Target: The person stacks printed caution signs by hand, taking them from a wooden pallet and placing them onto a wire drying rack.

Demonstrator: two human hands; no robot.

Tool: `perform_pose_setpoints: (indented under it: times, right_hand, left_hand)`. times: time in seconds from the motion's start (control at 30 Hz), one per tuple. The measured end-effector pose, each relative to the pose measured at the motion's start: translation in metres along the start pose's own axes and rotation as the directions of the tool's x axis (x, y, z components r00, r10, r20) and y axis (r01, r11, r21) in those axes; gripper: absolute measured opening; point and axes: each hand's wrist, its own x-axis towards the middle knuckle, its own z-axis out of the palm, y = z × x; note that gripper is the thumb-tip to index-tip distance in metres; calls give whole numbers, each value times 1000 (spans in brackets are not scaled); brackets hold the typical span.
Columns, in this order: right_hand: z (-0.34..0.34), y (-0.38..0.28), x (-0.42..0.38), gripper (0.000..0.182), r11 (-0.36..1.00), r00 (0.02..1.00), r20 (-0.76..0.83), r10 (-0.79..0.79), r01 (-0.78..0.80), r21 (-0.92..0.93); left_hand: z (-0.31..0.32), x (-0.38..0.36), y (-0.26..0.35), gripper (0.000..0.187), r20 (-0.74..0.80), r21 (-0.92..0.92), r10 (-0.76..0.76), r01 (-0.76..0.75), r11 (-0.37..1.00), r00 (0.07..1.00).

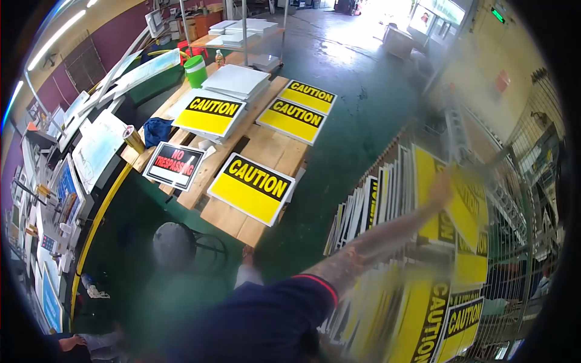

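Observation:
My right arm stretches out to the right, over a rack of upright signs. At its end my right hand (442, 186), blurred by motion, is closed on the edge of a tilted yellow sign (465, 209). More yellow and black caution signs (465, 317) stand around and below it. What seems to be my left hand (247, 254) is at the near corner of the wooden table (242, 225), with something pale round the wrist; its fingers are too small to make out. Nearest to it on the tabletop lies a flat caution sign (251, 189).
Further along the table are stacked caution signs (209, 115), two more caution signs (293, 121), a no trespassing sign (174, 166), white sheets (236, 81) and a green-lidded container (195, 71). A grey stool (173, 242) stands nearby. A wire cage (514, 242) bounds the right.

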Motion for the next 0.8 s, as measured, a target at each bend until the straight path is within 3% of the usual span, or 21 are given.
perform_pose_setpoints:
  times: [0.07,0.17,0.27,0.33,0.37,0.4,0.43,0.47,0.5,0.53,0.57,0.63,0.7,0.73,0.77,0.8]
  right_hand:
    - [12,-90,-7,77,995,996,15,-83,82,59]
    - [41,-219,-28,79,969,976,72,-204,191,155]
    - [85,-340,-69,81,934,930,209,-303,247,259]
    - [130,-420,-113,82,920,868,364,-339,224,322]
    - [156,-466,-142,83,915,827,459,-324,151,374]
    - [184,-514,-175,84,857,774,585,-242,-112,503]
    - [205,-558,-204,86,740,679,709,-190,-375,558]
    - [201,-630,-248,83,740,542,830,-130,-504,445]
    - [193,-699,-295,71,596,435,855,-282,-619,511]
    - [193,-751,-341,58,538,347,872,-346,-688,488]
    - [199,-800,-386,45,492,259,882,-393,-751,440]
    - [220,-877,-478,22,454,113,890,-442,-827,331]
    - [264,-918,-572,24,515,-87,873,-480,-834,200]
    - [291,-930,-621,31,631,-35,854,-520,-689,356]
    - [307,-943,-658,40,688,109,761,-640,-360,630]
    - [308,-960,-679,47,668,153,728,-669,-305,678]
  left_hand:
    - [-11,8,2,83,-128,-334,34,-75,940,991]
    - [-147,-14,46,75,-12,-692,81,-67,719,997]
    - [-302,-40,12,65,-228,-658,256,-343,670,939]
    - [-437,-61,-23,63,-127,-627,217,-248,738,968]
    - [-498,-72,-37,63,-145,-644,150,-208,736,978]
    - [-555,-84,-53,64,-166,-663,75,-167,729,983]
    - [-611,-90,-83,66,-137,-646,-70,-35,763,988]
    - [-666,-94,-101,67,-186,-649,-141,-14,761,972]
    - [-722,-96,-129,69,-229,-581,-109,-46,813,967]
    - [-772,-101,-153,70,-254,-506,-263,103,856,931]
    - [-820,-97,-173,69,-277,-427,-247,111,898,929]
    - [-905,-91,-220,66,-329,-341,-349,234,910,877]
    - [-984,-73,-285,63,-327,-133,-347,321,938,879]
    - [-1018,-65,-325,61,-305,28,-316,340,940,899]
    - [-1044,-62,-362,59,-317,150,-251,310,939,915]
    - [-1065,-57,-395,57,-318,265,-180,270,926,931]
